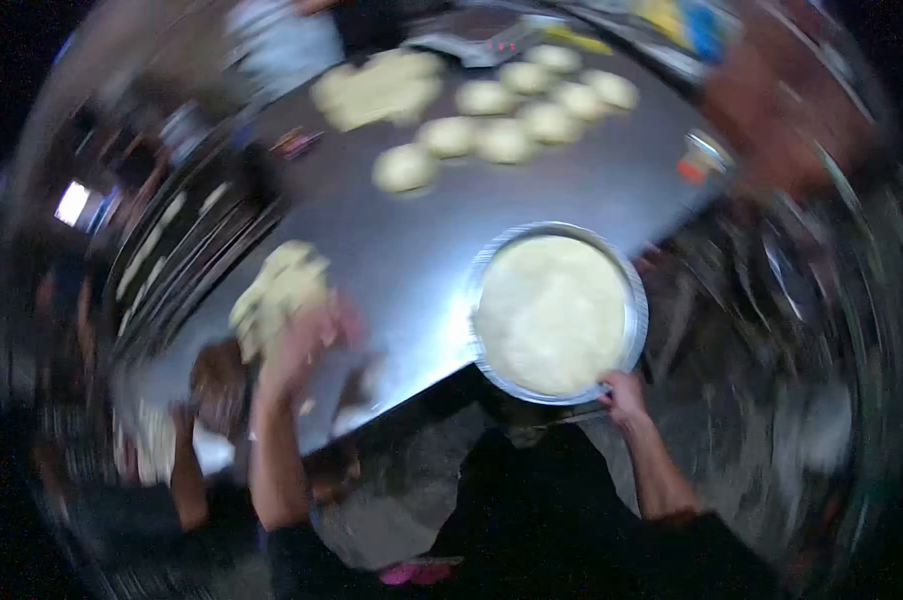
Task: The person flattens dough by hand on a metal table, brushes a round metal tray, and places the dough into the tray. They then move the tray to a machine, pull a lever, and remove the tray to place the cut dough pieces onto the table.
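Observation:
My right hand (624,396) is closed on the near rim of a round metal pan (640,312). A pale, smooth mass (552,315), flour or dough, covers the bottom of the pan, which is at the table's front edge. Smeared by motion, my left hand (317,340) is over the steel table (412,240), beside a lumpy piece of pale dough (284,290). The blur hides its fingers and whether it touches the dough.
Several round dough balls (505,140) sit in rows toward the back, near a flat dough sheet (380,90) and a scale (472,45). A small jar (705,155) stands at the right edge. Another person's arm (187,465) is at the lower left.

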`<state>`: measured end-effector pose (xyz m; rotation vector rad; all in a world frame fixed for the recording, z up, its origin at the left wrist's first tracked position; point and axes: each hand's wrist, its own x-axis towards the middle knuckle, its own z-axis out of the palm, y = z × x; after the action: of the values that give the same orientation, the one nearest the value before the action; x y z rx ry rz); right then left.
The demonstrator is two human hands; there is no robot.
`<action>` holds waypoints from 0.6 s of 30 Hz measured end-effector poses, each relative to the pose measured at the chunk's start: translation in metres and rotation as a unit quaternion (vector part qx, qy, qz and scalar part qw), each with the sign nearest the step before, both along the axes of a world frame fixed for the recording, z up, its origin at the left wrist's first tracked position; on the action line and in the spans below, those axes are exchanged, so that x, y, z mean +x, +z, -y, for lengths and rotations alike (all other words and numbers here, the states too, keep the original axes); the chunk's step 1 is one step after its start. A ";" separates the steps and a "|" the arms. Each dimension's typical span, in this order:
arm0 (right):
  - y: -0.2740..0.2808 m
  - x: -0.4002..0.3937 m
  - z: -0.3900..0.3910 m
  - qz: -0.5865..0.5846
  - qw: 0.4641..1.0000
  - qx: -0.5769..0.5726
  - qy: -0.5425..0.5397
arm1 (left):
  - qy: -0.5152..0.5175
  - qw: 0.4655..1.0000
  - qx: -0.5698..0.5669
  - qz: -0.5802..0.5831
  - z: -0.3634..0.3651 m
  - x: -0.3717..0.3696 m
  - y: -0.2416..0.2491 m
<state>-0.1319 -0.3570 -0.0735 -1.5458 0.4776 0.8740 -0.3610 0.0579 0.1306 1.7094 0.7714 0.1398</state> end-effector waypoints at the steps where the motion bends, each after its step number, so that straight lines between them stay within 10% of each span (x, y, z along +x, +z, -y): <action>1: 0.001 -0.005 -0.013 0.035 0.999 0.042 -0.007 | -0.092 0.974 -0.205 -0.040 0.020 0.002 -0.047; 2: 0.009 0.012 -0.018 -0.018 0.998 0.039 0.044 | -0.279 0.928 -0.244 -0.027 0.051 0.006 -0.095; 4: -0.010 0.024 0.007 0.004 0.998 0.057 0.025 | -0.233 0.877 -0.366 -0.208 0.132 0.034 -0.177; 8: 0.000 0.027 0.071 0.037 0.998 0.009 -0.058 | 0.069 0.728 -0.661 0.165 0.238 0.124 -0.220; 11: -0.013 0.073 0.162 0.050 0.993 -0.036 -0.096 | 0.072 0.742 -0.634 0.208 0.302 0.224 -0.236; 15: -0.044 0.092 0.226 0.050 0.983 0.009 -0.177 | -0.034 0.907 -0.401 0.127 0.361 0.285 -0.250; 18: -0.051 0.111 0.262 0.333 0.933 0.060 -0.119 | -0.032 0.874 -0.483 0.036 0.381 0.334 -0.258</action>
<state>-0.0204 -0.6192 -0.1250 -1.5234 0.1057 0.1552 -0.0273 -0.3230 -0.1277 0.7609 0.5699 -0.2079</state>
